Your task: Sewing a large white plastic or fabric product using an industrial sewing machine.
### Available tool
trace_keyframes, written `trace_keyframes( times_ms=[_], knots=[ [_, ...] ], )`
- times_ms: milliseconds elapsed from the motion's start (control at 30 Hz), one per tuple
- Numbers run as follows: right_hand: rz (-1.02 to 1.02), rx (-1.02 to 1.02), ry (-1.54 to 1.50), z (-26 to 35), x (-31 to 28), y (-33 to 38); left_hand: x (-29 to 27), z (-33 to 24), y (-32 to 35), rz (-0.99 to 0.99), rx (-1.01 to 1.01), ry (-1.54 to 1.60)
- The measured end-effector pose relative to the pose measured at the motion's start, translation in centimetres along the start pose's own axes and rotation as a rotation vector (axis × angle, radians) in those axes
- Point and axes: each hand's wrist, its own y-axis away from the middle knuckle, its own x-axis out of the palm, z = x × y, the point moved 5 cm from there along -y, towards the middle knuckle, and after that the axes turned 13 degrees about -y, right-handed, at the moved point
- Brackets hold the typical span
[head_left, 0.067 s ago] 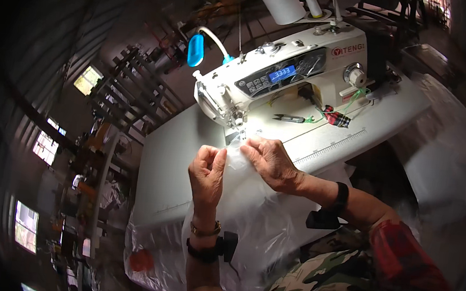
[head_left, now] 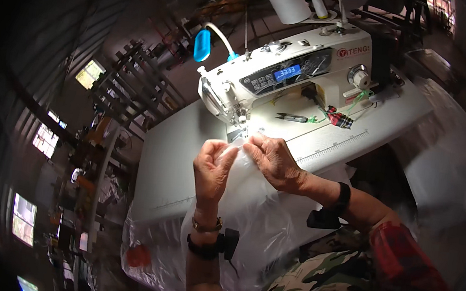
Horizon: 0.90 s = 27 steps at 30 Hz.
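Clear, thin plastic sheeting [head_left: 251, 215] hangs from my fingers over the front edge of the sewing table and down onto my lap. My left hand [head_left: 211, 171] pinches its upper edge between thumb and fingers. Close by on the right, my right hand [head_left: 274, 162] is closed on the same edge, fingertips toward the left hand. Both hands are just in front of the needle area of a white sewing machine [head_left: 341, 63], under its bright light. The exact fold between my fingertips is too small to make out.
Small thread snips [head_left: 292, 117] and a red plaid cloth scrap [head_left: 339, 118] lie on the white tabletop [head_left: 172, 156] beneath the machine arm. A white thread cone [head_left: 290, 5] stands behind, near a blue-headed lamp [head_left: 202, 45]. More plastic [head_left: 450, 157] drapes at the right.
My left hand has come slightly up and right, nearer my right hand, with the plastic still between its fingers. The whole view has shifted a little.
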Motion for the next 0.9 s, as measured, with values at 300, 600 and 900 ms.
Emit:
trace_keyframes(
  times_ms=[300, 600, 900],
  knots=[
    [0.123, 0.187, -0.091, -2.4, 0.5, 1.0, 0.6, 1.5, -0.1, 0.090, -0.185, 0.244],
    [0.138, -0.401, 0.362, -0.7, 1.5, 3.3, 2.5, 4.3, 0.3, 0.211, -0.287, 0.427],
    [0.244, -0.395, 0.600, -2.3, 1.9, 3.9, 3.3, 6.4, 0.1, 0.345, -0.373, 0.546]
  ],
)
